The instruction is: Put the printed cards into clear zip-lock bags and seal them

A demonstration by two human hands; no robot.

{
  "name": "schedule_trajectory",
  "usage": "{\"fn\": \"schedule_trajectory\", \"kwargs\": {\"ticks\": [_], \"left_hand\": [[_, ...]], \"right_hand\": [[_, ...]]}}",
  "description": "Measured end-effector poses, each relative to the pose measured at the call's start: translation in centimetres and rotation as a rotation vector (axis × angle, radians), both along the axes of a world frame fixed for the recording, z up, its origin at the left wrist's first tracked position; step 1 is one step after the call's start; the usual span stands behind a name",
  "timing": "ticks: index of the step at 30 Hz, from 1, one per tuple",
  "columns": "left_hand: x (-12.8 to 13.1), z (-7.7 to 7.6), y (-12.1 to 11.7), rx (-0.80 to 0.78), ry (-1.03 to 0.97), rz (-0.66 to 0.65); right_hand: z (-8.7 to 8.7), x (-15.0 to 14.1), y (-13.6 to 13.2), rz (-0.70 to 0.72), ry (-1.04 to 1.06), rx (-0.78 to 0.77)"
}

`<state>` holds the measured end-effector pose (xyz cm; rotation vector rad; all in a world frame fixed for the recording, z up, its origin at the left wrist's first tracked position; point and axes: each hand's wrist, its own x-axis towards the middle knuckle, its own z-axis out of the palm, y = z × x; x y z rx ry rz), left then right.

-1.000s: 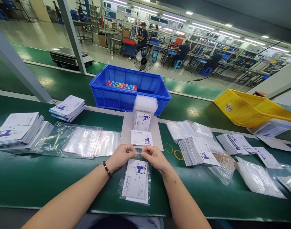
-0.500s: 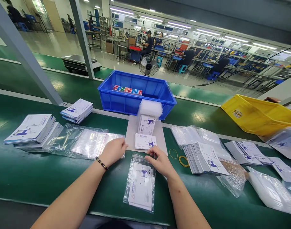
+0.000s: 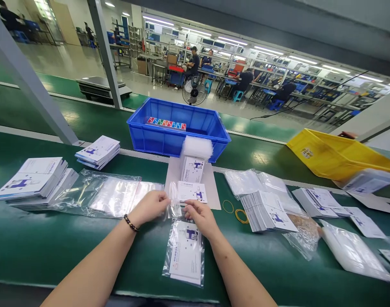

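Note:
Between my hands is a small clear plastic bag [image 3: 173,200], upright and see-through. My left hand [image 3: 152,207], with a beaded bracelet at the wrist, pinches its left side. My right hand [image 3: 202,216] has its fingers curled together at the bag's right edge. Just below lies a filled zip bag [image 3: 185,253] with printed white booklets inside. Behind my fingers, a booklet [image 3: 191,192] with a purple picture rests on a pale board [image 3: 214,194]. To the left, flat empty bags [image 3: 113,198] lie on a larger clear bag.
A blue bin [image 3: 156,143] stands behind the board, with white foam sheeting [image 3: 198,147] at its front. Booklet stacks [image 3: 31,177] lie left; another stack [image 3: 267,211] is right, beside rubber bands [image 3: 242,216]. A yellow bin [image 3: 329,155] tilts at the far right.
A clear bag now shows between my hands, where my left hand held no visible bag before. My right hand has moved slightly left towards it. The whole view has shifted a little.

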<state>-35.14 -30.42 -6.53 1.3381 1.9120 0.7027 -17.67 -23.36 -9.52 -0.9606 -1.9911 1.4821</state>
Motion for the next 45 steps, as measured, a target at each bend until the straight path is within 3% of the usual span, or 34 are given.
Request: {"fn": "schedule_trajectory", "kwargs": {"ticks": [2,4,7,10,15,20,25,29,34,36,38,40,43,45], "left_hand": [[1.6,-0.4,0.1,0.040,-0.023,-0.028],[2.7,-0.8,0.2,0.066,-0.079,-0.066],[3.6,-1.4,0.4,0.088,-0.318,-0.061],[3.9,-1.8,0.7,0.109,-0.483,0.037],[4.3,-2.2,1.0,0.137,-0.604,0.135],[4.4,-2.5,0.9,0.170,-0.501,0.084],[4.9,-2.1,0.5,0.191,-0.311,-0.033],[5.0,-2.0,0.5,0.136,-0.360,-0.041],[3.8,-2.0,0.8,0.074,-0.516,0.126],[3.2,-1.7,0.6,0.131,-0.455,0.156],[2.8,-1.1,0.4,0.327,-0.273,0.130],[2.5,-0.6,0.1,0.498,-0.080,-0.031],[2.3,-0.1,-0.1,0.430,0.054,-0.278],[2.1,-0.1,0.0,0.298,0.076,-0.252]], "right_hand": [[-0.4,-0.3,-0.5,0.015,-0.026,0.029],[-0.5,-0.5,-0.9,-0.009,-0.081,0.232],[-0.4,-0.3,-1.2,-0.014,-0.142,0.572],[-0.3,-0.2,-1.3,0.025,-0.153,0.731],[0.1,-0.3,-1.4,0.021,-0.085,0.655],[0.2,-0.3,-1.2,-0.029,-0.119,0.495],[-0.5,-0.4,-0.7,-0.126,-0.228,0.665],[-0.5,-0.1,-0.2,-0.225,-0.227,0.792],[0.0,0.2,-0.6,0.020,-0.133,0.871],[0.2,0.3,-0.6,0.076,-0.165,0.837],[0.5,0.5,-0.4,0.106,-0.150,0.724],[1.0,0.9,0.0,0.153,-0.108,0.568],[1.9,1.6,0.5,0.248,-0.128,0.341],[2.3,2.0,0.8,0.293,-0.165,0.247]]}}
